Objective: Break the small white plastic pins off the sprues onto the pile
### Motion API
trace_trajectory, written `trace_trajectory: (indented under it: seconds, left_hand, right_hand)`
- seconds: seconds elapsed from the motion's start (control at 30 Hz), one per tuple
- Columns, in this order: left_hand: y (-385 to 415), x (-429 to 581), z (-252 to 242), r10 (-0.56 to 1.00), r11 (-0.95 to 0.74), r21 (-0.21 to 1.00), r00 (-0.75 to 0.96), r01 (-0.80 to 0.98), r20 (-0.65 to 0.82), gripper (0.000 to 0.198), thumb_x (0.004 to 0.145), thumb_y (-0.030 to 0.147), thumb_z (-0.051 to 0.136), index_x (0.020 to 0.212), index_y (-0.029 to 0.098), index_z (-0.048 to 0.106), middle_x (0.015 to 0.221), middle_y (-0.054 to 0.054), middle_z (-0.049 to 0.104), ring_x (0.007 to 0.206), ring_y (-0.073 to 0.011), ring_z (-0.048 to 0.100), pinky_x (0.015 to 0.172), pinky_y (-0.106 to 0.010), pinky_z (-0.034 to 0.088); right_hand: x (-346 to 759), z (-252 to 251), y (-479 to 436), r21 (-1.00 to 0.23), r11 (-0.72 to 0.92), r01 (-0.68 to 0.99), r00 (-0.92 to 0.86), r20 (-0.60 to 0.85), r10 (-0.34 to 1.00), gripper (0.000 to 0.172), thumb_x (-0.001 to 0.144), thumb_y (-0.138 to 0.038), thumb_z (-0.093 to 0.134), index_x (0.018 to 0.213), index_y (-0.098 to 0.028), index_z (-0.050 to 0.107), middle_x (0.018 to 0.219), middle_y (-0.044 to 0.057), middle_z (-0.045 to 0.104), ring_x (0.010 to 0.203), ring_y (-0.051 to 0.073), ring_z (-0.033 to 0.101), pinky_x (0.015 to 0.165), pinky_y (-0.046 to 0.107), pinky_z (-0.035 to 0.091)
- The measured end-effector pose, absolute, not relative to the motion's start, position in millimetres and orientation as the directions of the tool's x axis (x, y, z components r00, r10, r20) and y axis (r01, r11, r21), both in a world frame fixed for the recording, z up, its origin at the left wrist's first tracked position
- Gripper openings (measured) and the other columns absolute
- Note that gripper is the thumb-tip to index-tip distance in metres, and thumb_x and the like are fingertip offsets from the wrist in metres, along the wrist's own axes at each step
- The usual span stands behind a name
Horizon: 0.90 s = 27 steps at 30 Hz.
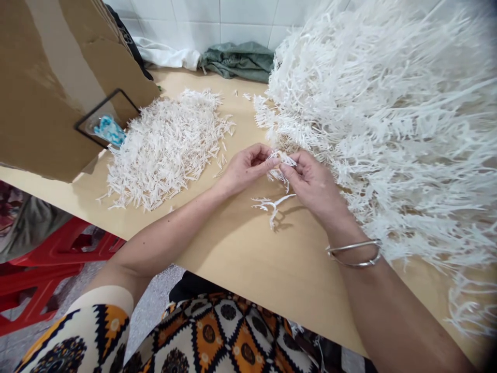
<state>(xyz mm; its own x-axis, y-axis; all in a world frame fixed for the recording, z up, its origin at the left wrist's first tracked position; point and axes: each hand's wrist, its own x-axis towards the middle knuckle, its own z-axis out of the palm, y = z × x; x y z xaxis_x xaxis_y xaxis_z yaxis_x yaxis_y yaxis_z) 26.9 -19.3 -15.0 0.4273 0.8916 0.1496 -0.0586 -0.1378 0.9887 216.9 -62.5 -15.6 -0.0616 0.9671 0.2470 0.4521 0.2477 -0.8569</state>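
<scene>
My left hand (254, 165) and my right hand (309, 178) meet over the middle of the table, thumbs and fingers pinched on a white branched plastic sprig (283, 157). Part of the sprig is covered by my fingertips. Below my right hand, a thin white branching stem (274, 206) shows just above the tabletop; whether it joins the held piece I cannot tell. To the right rises a large heap of white feathery plastic branches (388, 140). Left of my hands lies a lower pile of small white plastic pieces (166, 147).
A cardboard box (50, 93) stands at the left, with a black wire frame (106, 96) and a blue-and-white packet (109, 130) against it. Green cloth (238, 59) and white cloth (166, 53) lie along the tiled wall. Red stools (50, 264) stand below the table's left edge.
</scene>
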Motion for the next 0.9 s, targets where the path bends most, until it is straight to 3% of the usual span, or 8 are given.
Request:
trace_trajectory:
  seconds: [0.1,0.17,0.23,0.3,0.47,0.57,0.67,0.9]
  left_hand:
    - [-20,27,-14,0.908,-0.120,0.991,0.397,-0.056,0.133,0.052,0.082,0.066,0.076,0.088,0.018,0.056,0.078,0.004,0.056,0.068,-0.0078,0.050,0.065,-0.024,0.040]
    - [-21,27,-12,0.923,-0.108,0.994,0.370,-0.025,0.109,0.049,0.085,0.064,0.075,0.085,0.019,0.055,0.074,0.004,0.056,0.064,-0.0076,0.048,0.060,-0.024,0.036]
    - [-22,27,-9,0.929,-0.099,0.995,0.360,0.006,0.090,0.047,0.087,0.061,0.074,0.084,0.019,0.055,0.073,0.004,0.058,0.063,-0.0073,0.047,0.059,-0.024,0.035]
    - [-23,27,-8,0.927,-0.083,0.996,0.368,0.013,0.073,0.046,0.087,0.060,0.075,0.083,0.018,0.056,0.073,0.003,0.060,0.064,-0.0073,0.050,0.061,-0.023,0.038]
    - [-21,26,-9,0.932,-0.121,0.993,0.344,0.003,0.112,0.038,0.099,0.057,0.061,0.095,0.019,0.061,0.083,0.001,0.064,0.075,-0.0088,0.061,0.075,-0.024,0.050]
    - [-20,25,-13,0.926,-0.227,0.973,0.320,0.044,0.201,0.039,0.101,0.054,0.059,0.122,0.021,0.060,0.114,-0.006,0.069,0.090,-0.0111,0.068,0.084,-0.026,0.054]
    - [-19,24,-19,0.866,-0.371,0.927,0.385,0.062,0.320,0.055,0.093,0.058,0.070,0.137,0.027,0.055,0.138,-0.009,0.063,0.108,-0.0158,0.067,0.087,-0.027,0.056]
    - [-16,20,-19,0.806,-0.537,0.830,0.381,0.150,0.453,0.043,0.094,0.061,0.067,0.121,0.027,0.068,0.141,-0.007,0.058,0.112,-0.0155,0.065,0.092,-0.028,0.054]
  right_hand:
    - [217,-22,-60,-0.833,0.303,0.463,0.022,0.353,0.935,0.034,0.087,-0.029,0.074,0.118,-0.028,0.059,0.096,-0.001,0.066,0.065,0.012,0.052,0.061,0.030,0.046]
    - [215,-23,-60,-0.743,0.390,0.543,0.029,0.481,0.876,0.039,0.084,-0.026,0.076,0.121,-0.029,0.061,0.111,0.003,0.066,0.081,0.017,0.060,0.074,0.035,0.053]
    - [213,-20,-61,-0.633,0.473,0.613,-0.028,0.580,0.814,0.027,0.087,-0.026,0.073,0.113,-0.028,0.066,0.116,0.007,0.066,0.103,0.024,0.063,0.091,0.043,0.054]
    - [211,-17,-63,-0.581,0.508,0.636,-0.086,0.601,0.794,0.013,0.092,-0.029,0.068,0.105,-0.028,0.068,0.111,0.007,0.068,0.111,0.027,0.063,0.100,0.048,0.052]
    - [210,-20,-63,-0.669,0.460,0.583,-0.020,0.555,0.832,0.009,0.096,-0.034,0.065,0.098,-0.027,0.070,0.099,0.004,0.072,0.096,0.024,0.067,0.091,0.044,0.053]
    - [211,-24,-61,-0.765,0.386,0.515,0.063,0.483,0.874,0.012,0.096,-0.037,0.066,0.099,-0.026,0.071,0.090,0.002,0.071,0.081,0.019,0.064,0.080,0.038,0.052]
    - [212,-23,-60,-0.843,0.329,0.425,0.068,0.392,0.918,0.015,0.094,-0.040,0.068,0.093,-0.025,0.070,0.076,-0.001,0.064,0.067,0.015,0.055,0.068,0.034,0.046]
    - [212,-8,-65,-0.876,0.304,0.374,-0.106,0.285,0.952,0.040,0.098,-0.051,0.063,0.072,-0.022,0.055,0.066,-0.002,0.044,0.062,0.012,0.039,0.060,0.032,0.032]
